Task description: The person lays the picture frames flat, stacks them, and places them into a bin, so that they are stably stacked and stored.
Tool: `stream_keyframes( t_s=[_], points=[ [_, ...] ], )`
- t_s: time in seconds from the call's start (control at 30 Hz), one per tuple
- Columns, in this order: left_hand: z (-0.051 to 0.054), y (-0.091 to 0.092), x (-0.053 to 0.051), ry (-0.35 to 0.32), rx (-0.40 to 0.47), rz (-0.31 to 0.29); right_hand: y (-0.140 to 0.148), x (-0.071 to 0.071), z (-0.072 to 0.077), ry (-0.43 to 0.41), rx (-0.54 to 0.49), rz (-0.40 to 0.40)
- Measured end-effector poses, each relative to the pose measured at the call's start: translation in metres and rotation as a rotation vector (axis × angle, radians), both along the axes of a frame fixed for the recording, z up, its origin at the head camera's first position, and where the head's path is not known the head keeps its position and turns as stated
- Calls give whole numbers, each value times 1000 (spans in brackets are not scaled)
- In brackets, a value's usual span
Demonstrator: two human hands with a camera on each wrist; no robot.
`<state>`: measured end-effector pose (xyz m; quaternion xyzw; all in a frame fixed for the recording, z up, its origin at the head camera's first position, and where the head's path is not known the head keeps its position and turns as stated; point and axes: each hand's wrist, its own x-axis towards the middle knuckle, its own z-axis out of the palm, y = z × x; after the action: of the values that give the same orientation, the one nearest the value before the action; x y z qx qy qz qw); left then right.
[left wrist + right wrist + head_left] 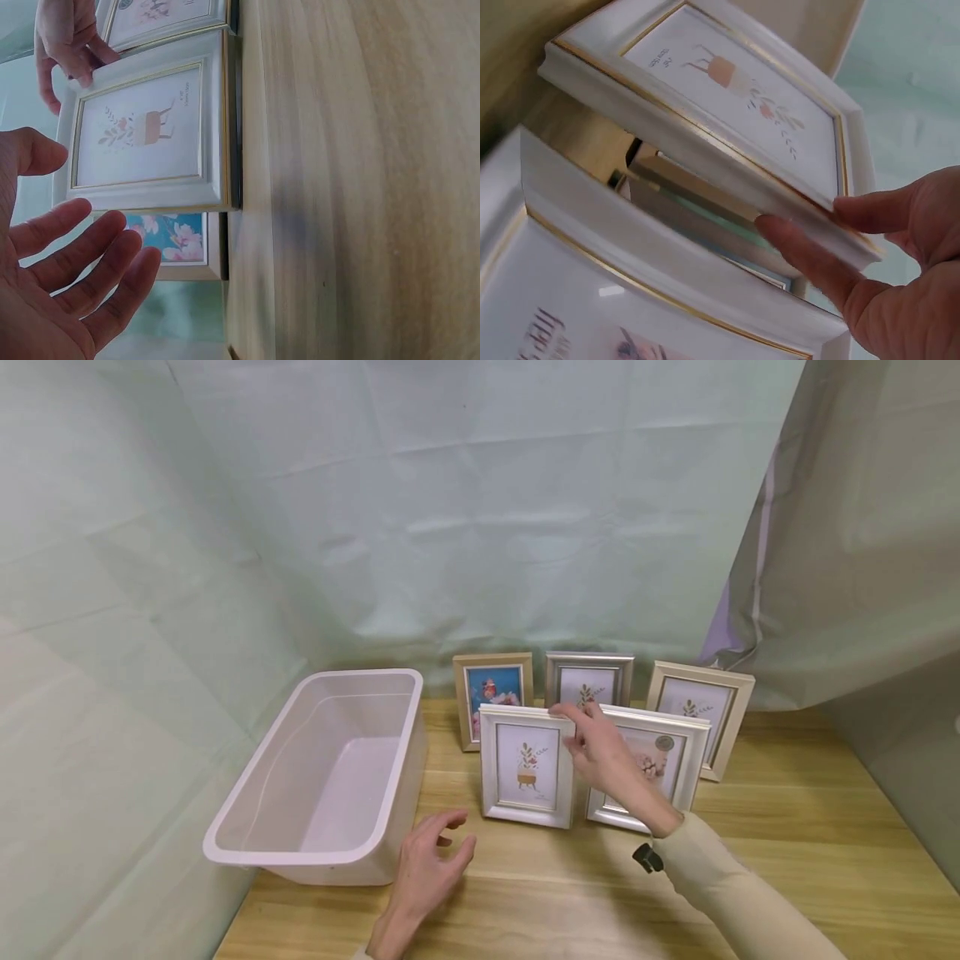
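My right hand pinches the upper right corner of a white picture frame that shows a potted plant. In the right wrist view, the thumb lies on its front and a finger is at its side edge. Beside it, partly behind my forearm, a second white picture frame with a pink flower print stands upright. My left hand hovers over the table, left of the pinched frame and near the bin's side. Its fingers are spread and relaxed, holding nothing, as the left wrist view shows.
A white plastic bin stands on the left of the wooden table. Behind the white frames are a tan frame with a blue picture, a grey-silver frame and a cream frame. Pale sheeting hangs behind.
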<state>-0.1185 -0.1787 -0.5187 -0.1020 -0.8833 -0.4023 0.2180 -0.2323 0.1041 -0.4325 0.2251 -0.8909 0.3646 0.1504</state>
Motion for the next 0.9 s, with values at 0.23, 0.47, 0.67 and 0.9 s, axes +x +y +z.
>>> stream_keyframes(
  t_s=[0.23, 0.47, 0.67, 0.9],
  points=[
    [3, 2, -1, -171, 146, 123, 3, 14, 1, -169, -178, -2],
    [8, 7, -4, -335, 465, 120, 3, 38, -6, -359, -558, -11],
    [0, 8, -12, -433, 879, -83, -1, 58, -8, -522, -812, -101],
    [-10, 11, -25, -655, 1170, -279, -3, 79, -14, -604, -988, -215]
  ],
)
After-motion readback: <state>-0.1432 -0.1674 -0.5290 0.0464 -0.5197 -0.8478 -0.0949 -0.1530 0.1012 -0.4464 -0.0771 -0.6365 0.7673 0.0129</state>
